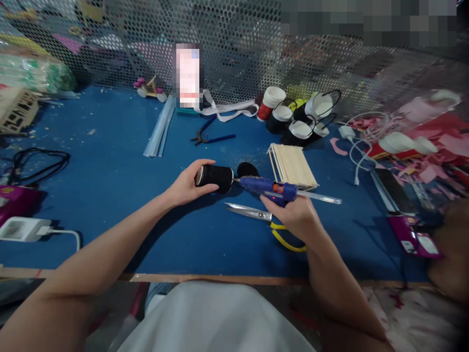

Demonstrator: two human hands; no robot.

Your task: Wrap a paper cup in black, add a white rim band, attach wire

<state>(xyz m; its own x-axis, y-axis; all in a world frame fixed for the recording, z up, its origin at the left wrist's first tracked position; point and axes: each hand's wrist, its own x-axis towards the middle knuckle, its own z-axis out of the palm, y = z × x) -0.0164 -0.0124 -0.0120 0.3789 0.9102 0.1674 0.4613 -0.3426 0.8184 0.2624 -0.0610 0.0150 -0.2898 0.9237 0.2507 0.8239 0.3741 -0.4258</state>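
My left hand (pixel 186 186) is closed around a black paper cup (pixel 216 177) that lies on its side on the blue table (pixel 110 171). My right hand (pixel 295 215) grips a blue hot glue gun (pixel 269 188), a clear glue stick poking out of its back. The gun's nozzle touches the cup's base end. A black round piece (pixel 247 169) lies just behind the nozzle. Scissors (pixel 252 212) with yellow handles lie under my right hand.
A stack of wooden sticks (pixel 293 166) lies behind the glue gun. Several black and red paper cups (pixel 293 117) stand at the back, next to blue pliers (pixel 208 137) and clear glue sticks (pixel 159 129). Cables, a phone (pixel 390 190) and pink scraps crowd the right. A perforated mesh screen (pixel 238 44) closes the rear.
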